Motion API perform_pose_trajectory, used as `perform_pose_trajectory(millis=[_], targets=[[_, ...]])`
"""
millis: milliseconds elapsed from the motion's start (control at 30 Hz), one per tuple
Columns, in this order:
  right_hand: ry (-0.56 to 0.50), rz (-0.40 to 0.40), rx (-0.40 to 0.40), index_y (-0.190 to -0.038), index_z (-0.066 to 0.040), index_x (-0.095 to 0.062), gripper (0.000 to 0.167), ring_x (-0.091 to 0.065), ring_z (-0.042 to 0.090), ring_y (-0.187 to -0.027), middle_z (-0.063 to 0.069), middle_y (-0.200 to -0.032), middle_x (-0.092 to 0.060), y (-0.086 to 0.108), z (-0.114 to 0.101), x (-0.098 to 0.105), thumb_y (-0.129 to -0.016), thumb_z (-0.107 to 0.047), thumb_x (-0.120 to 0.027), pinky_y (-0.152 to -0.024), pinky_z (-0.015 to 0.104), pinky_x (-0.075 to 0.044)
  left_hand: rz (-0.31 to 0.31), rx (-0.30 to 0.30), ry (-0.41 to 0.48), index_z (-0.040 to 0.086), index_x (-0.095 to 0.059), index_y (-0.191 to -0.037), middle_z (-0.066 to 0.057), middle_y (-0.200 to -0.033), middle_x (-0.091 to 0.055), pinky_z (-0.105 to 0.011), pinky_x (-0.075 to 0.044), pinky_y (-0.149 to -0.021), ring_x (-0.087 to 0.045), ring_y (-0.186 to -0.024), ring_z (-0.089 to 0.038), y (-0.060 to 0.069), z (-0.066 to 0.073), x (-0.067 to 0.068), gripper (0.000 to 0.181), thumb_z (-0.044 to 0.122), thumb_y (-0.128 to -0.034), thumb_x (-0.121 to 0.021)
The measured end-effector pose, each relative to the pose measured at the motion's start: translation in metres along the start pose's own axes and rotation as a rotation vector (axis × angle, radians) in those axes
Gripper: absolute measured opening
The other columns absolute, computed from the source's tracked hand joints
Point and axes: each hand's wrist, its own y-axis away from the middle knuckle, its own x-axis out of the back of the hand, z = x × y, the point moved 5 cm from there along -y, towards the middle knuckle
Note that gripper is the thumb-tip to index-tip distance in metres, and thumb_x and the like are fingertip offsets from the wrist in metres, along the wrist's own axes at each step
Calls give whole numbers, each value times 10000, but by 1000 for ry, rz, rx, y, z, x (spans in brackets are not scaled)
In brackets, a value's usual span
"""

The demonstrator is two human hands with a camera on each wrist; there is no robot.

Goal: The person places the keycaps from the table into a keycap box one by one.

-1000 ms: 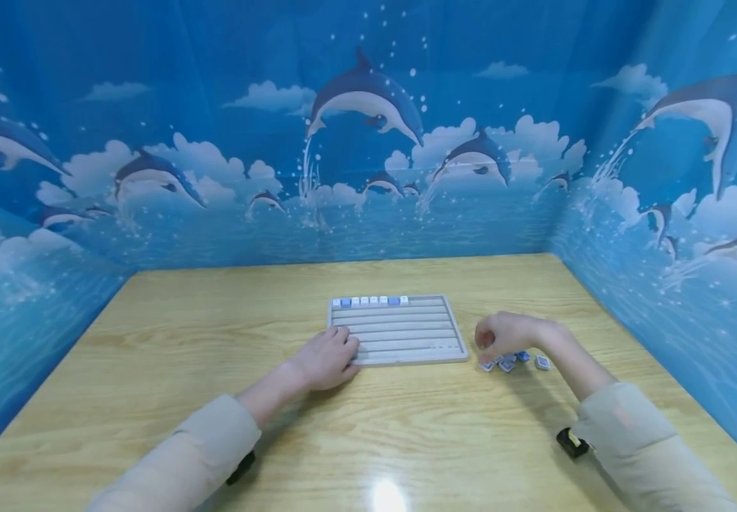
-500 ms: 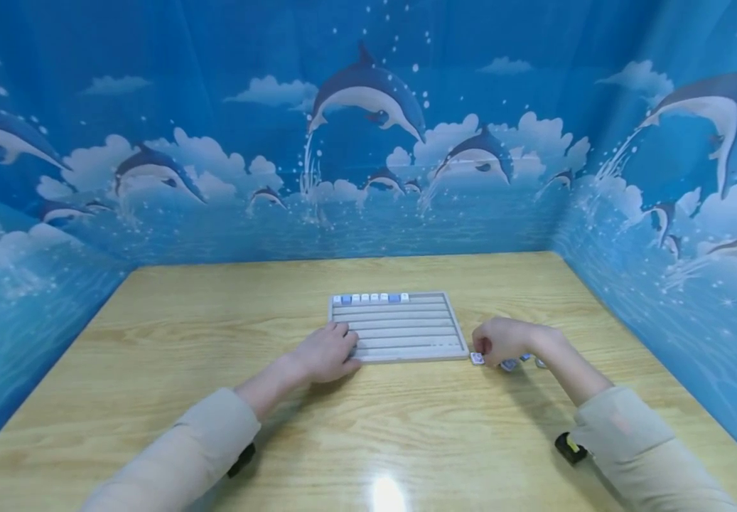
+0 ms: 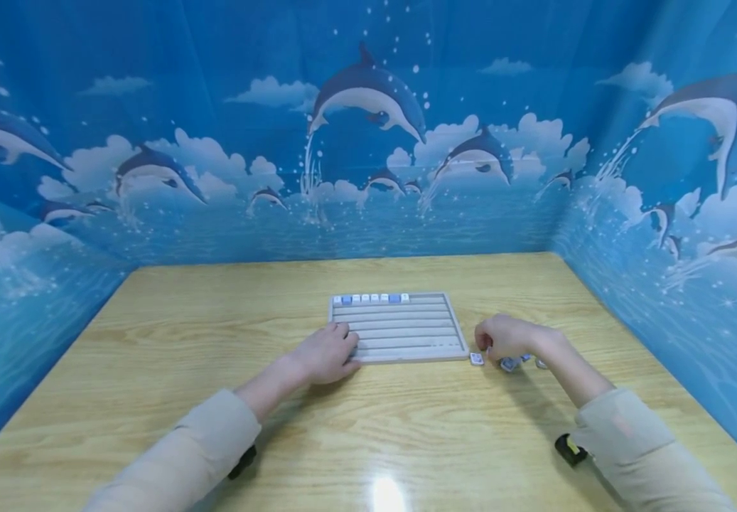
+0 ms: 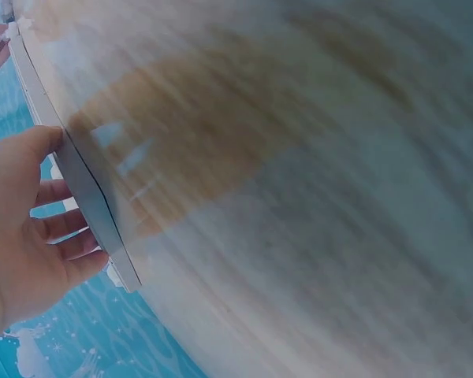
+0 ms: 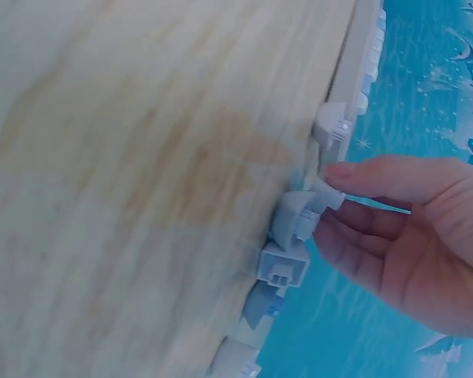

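A pale grey ridged tray has a row of white and blue keycaps along its back left. My left hand grips its front left corner, the thumb along the front edge in the left wrist view. Just right of the tray, my right hand pinches a small pale keycap between thumb and fingers. One keycap lies by the tray's front right corner. Several others, including a pale one, lie beside and below the right hand, partly hidden by it in the head view.
The wooden table has blue dolphin-print curtains behind it and on both sides. A black device shows at the right sleeve, and another at the left sleeve.
One keycap has shifted left to the tray's front right corner and lies free of my fingers. My right hand has since moved slightly right, to another keycap. The left hand keeps its place.
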Motion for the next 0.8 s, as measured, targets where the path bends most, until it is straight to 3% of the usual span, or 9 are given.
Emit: perform_pose_trajectory(millis=[267, 633, 800], targets=[[34, 99, -21, -980, -16, -626, 186, -547, 184, -800, 31, -875, -590, -2, 5, 13, -797, 4, -603, -705, 359, -461, 6, 1, -21, 76, -552, -1009, -46, -885, -438, -351, -406, -749, -434, -839, -193, -1, 0, -2, 312, 374, -917, -550], [10, 243, 41, -944, 50, -627, 191, -513, 206, -773, 89, -879, -566, 1, 8, 18, -764, 79, -573, -692, 363, -453, 26, -18, -17, 84, -533, -964, -45, -873, -428, -354, -404, -739, -432, -834, -199, 1, 1, -2, 283, 361, -915, -555], [-64, 329, 70, -967, 60, -604, 197, -574, 237, -814, 105, -902, -592, -1, 7, 23, -777, 96, -568, -708, 369, -482, 27, -15, -9, 77, -534, -970, -50, -875, -428, -359, -408, -734, -436, -835, -209, 1, 1, -2, 291, 361, -912, -560]])
